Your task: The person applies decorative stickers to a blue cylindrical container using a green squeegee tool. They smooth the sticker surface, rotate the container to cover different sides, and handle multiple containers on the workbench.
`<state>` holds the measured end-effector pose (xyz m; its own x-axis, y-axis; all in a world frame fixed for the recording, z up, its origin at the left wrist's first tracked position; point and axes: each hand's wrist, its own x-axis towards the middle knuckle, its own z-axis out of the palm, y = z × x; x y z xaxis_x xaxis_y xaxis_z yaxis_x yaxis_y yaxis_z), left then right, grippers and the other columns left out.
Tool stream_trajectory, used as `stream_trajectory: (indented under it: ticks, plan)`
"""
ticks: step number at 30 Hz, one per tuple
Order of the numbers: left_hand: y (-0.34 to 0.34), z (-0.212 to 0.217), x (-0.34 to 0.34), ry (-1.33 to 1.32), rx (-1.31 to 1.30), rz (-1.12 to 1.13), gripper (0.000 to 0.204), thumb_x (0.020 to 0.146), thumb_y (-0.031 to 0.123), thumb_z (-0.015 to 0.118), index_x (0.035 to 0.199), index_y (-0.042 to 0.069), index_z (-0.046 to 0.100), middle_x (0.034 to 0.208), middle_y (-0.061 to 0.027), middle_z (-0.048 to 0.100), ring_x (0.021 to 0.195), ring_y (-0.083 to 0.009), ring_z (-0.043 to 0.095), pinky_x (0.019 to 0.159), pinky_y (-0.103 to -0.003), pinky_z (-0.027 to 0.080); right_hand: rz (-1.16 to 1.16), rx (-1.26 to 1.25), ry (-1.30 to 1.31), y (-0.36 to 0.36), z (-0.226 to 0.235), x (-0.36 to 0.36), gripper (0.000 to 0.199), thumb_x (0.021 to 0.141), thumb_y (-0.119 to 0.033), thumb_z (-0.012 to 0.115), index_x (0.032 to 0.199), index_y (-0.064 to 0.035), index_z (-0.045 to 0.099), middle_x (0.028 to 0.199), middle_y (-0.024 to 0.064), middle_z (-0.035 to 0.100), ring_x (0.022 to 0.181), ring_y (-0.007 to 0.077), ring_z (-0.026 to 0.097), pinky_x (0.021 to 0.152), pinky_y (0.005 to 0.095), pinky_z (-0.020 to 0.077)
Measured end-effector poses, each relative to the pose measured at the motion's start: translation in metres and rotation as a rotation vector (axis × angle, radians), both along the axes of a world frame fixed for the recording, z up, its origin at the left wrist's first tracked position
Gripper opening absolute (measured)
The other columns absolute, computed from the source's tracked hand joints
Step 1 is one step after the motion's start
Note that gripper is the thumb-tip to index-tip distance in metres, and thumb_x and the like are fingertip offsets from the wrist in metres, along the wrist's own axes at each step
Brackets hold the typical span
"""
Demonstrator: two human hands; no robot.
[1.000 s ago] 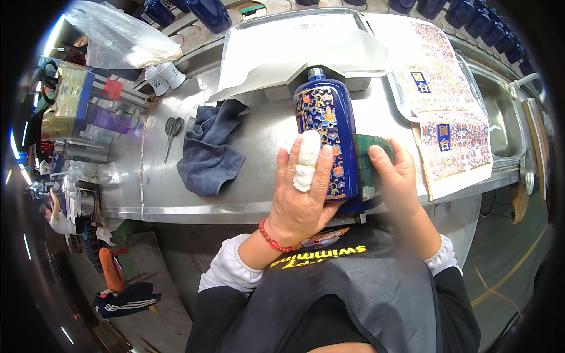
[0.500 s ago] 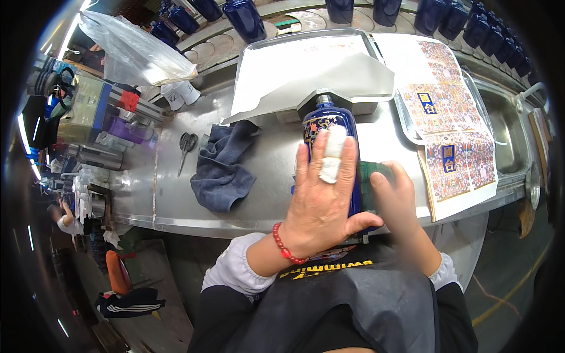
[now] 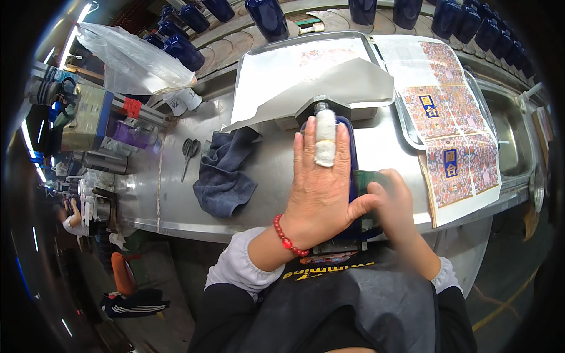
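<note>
A dark blue glass bottle (image 3: 354, 138) lies on its back with its neck away from me, resting in a black angled holder (image 3: 307, 110). My left hand (image 3: 321, 188) presses flat on the bottle's upper face, fingers stretched out. A white wrap (image 3: 325, 138) covers its middle finger, and red beads circle the wrist. My right hand (image 3: 397, 203), partly smeared by motion, is closed on a dark green flat scraper (image 3: 366, 181) at the bottle's right side. The left hand hides most of the bottle's decorated front.
Left of the bottle lie a grey-blue cloth (image 3: 223, 182) and black scissors (image 3: 188, 154). A metal tray (image 3: 238, 79) with white sheets stands behind. Printed label sheets (image 3: 462, 147) lie on the right, before a sink (image 3: 505, 132). Blue bottles (image 3: 268, 20) line a conveyor along the back.
My left hand has slid up toward the bottle's neck, covering the decoration that showed before. My right hand keeps the scraper at the side. The conveyor's bottles have moved right.
</note>
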<state>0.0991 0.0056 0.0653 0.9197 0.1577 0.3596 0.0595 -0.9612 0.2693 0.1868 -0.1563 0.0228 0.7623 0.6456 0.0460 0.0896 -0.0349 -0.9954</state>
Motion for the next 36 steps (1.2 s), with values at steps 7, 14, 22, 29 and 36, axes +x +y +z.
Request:
stream_trajectory:
  ticks: [7, 14, 22, 29, 36]
  plan:
    - [0.011, 0.003, -0.034, -0.068, -0.281, 0.064, 0.124, 0.086, 0.087, 0.034, 0.157, -0.012, 0.017, 0.16, -0.0366, 0.022, 0.152, -0.0542, 0.01, 0.12, -0.065, 0.004, 0.028, 0.048, 0.113, -0.001, -0.002, -0.002, 0.026, 0.103, -0.025, 0.064, 0.105, -0.0001, 0.058, 0.085, 0.0025, 0.063, 0.079, 0.0074, 0.056, 0.069, 0.0244, 0.0479]
    - [-0.009, -0.021, -0.042, 0.053, -0.045, 0.057, 0.131, 0.079, 0.091, 0.039, 0.158, -0.012, 0.015, 0.16, -0.0379, 0.021, 0.15, -0.0552, 0.014, 0.118, -0.067, 0.008, 0.016, 0.097, 0.166, 0.001, -0.006, -0.003, 0.026, 0.103, -0.025, 0.065, 0.105, 0.0, 0.058, 0.087, 0.0024, 0.064, 0.079, 0.0081, 0.056, 0.07, 0.0243, 0.0482]
    - [-0.027, -0.007, -0.034, 0.128, 0.061, -0.088, 0.118, 0.083, 0.088, 0.038, 0.153, -0.008, 0.036, 0.155, -0.0343, 0.035, 0.152, -0.051, 0.016, 0.12, -0.064, 0.0, 0.021, 0.101, 0.15, 0.002, -0.013, -0.003, 0.025, 0.103, -0.025, 0.065, 0.105, -0.0007, 0.058, 0.084, 0.0015, 0.062, 0.078, 0.0075, 0.055, 0.067, 0.0244, 0.0473]
    - [-0.024, -0.041, -0.067, -0.126, -0.141, 0.053, 0.118, 0.087, 0.087, 0.031, 0.156, -0.008, 0.029, 0.158, -0.033, 0.033, 0.151, -0.0519, 0.02, 0.12, -0.063, -0.001, 0.02, 0.129, 0.175, 0.004, -0.014, -0.004, 0.026, 0.103, -0.026, 0.064, 0.104, -0.0008, 0.058, 0.082, 0.0004, 0.062, 0.075, 0.0065, 0.054, 0.066, 0.0231, 0.0467]
    - [-0.033, -0.04, -0.064, -0.08, 0.083, 0.035, 0.106, 0.091, 0.082, 0.031, 0.148, -0.006, 0.047, 0.154, -0.029, 0.042, 0.151, -0.0475, 0.025, 0.122, -0.06, -0.002, 0.019, 0.168, 0.198, 0.003, -0.011, -0.005, 0.024, 0.103, -0.025, 0.065, 0.104, -0.0017, 0.059, 0.085, -0.0003, 0.062, 0.076, 0.0058, 0.054, 0.067, 0.0227, 0.0471]
